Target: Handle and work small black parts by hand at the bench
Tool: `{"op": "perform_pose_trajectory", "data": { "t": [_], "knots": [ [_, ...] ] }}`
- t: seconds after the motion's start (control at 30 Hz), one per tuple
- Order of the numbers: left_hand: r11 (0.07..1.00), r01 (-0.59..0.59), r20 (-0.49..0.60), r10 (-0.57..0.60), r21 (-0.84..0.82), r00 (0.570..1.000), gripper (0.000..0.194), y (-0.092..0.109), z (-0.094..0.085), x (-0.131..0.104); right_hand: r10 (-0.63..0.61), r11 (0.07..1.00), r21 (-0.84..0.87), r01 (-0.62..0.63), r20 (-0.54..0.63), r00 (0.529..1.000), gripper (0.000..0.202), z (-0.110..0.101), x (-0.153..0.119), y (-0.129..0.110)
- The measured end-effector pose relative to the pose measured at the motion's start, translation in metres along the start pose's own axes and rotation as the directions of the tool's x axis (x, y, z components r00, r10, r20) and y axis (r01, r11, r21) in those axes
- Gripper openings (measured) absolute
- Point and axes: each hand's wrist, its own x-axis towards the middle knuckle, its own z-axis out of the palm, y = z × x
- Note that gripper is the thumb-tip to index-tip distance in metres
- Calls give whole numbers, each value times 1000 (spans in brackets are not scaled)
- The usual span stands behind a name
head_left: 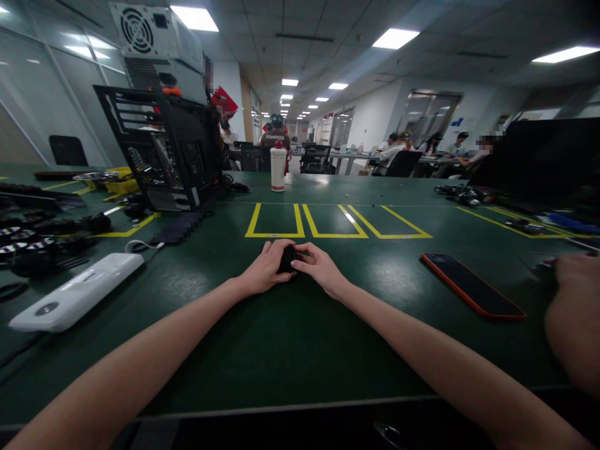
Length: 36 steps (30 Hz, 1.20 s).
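A small black object (pixel 287 259) sits between my two hands, low over the green table (pixel 300 350). My left hand (pixel 269 265) is wrapped round its left side and top, fingers bent. From the right, my right hand (pixel 319 265) pinches its other side with thumb and fingertips. Most of the object is covered by fingers, so its kind cannot be made out. Just beyond the hands lie three frames of yellow tape (pixel 307 235) on the tabletop.
A black computer case (pixel 180 150), a white power bank (pixel 79 292) and dark parts stand left. A white bottle (pixel 278 169) stands at the back. To the right lie an orange-edged phone (pixel 473 284) and a dark monitor (pixel 539 162); another person's hand (pixel 574 312) reaches in there.
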Motion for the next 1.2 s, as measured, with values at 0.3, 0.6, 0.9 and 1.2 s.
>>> {"op": "perform_pose_trajectory", "data": {
  "t": [0.3,0.6,0.9,1.2],
  "knots": [
    [1000,-6,1,6,-5,1000,58,0,-1,1,-42,997,-62,38,-69,997,19,4,0,-1],
    [1000,4,-3,-4,-19,1000,58,1,-1,0,26,997,-71,-29,-44,999,33,-2,2,3],
    [1000,10,-1,-10,-10,1000,58,1,-1,-1,-25,999,-22,25,-40,999,23,4,-2,-2],
    [1000,1,-3,-1,-8,1000,56,2,-1,1,-35,993,-118,23,-104,994,27,2,3,2]
  ]
}}
